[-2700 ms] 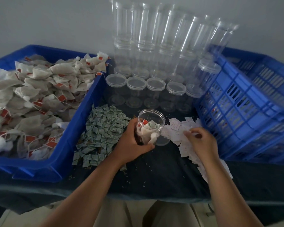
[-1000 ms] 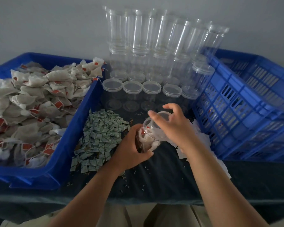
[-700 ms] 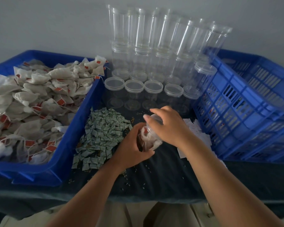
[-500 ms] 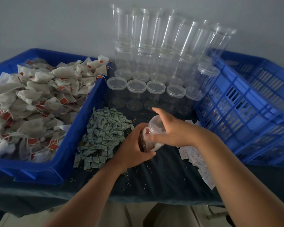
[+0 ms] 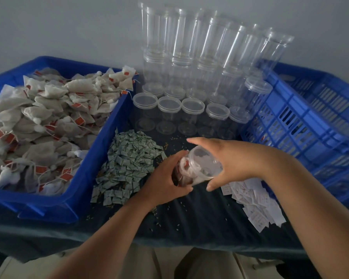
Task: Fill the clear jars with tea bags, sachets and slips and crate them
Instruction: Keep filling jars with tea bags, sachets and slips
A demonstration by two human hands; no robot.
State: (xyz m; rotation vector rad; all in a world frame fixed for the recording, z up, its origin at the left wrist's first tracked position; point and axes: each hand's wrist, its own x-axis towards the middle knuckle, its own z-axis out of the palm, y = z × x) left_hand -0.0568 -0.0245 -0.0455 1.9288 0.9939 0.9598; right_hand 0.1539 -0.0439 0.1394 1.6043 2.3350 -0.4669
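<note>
A dark cloth covers the table [image 5: 189,224] against a plain grey wall. At its middle a jar [image 5: 189,178] is tipped, mouth toward two o'clock. The left hand [image 5: 165,178] curls its fingers round the jar's body. The right hand [image 5: 232,160] clamps thumb and spread fingers round the lid [image 5: 207,163]. Green sachets [image 5: 127,166] lie at nine o'clock, and a blue tray [image 5: 107,125] of tea bags [image 5: 48,117] at ten. Empty jars [image 5: 189,77] stand at twelve, a blue crate [image 5: 310,127] at two, and white slips [image 5: 256,200] lie at four.
</note>
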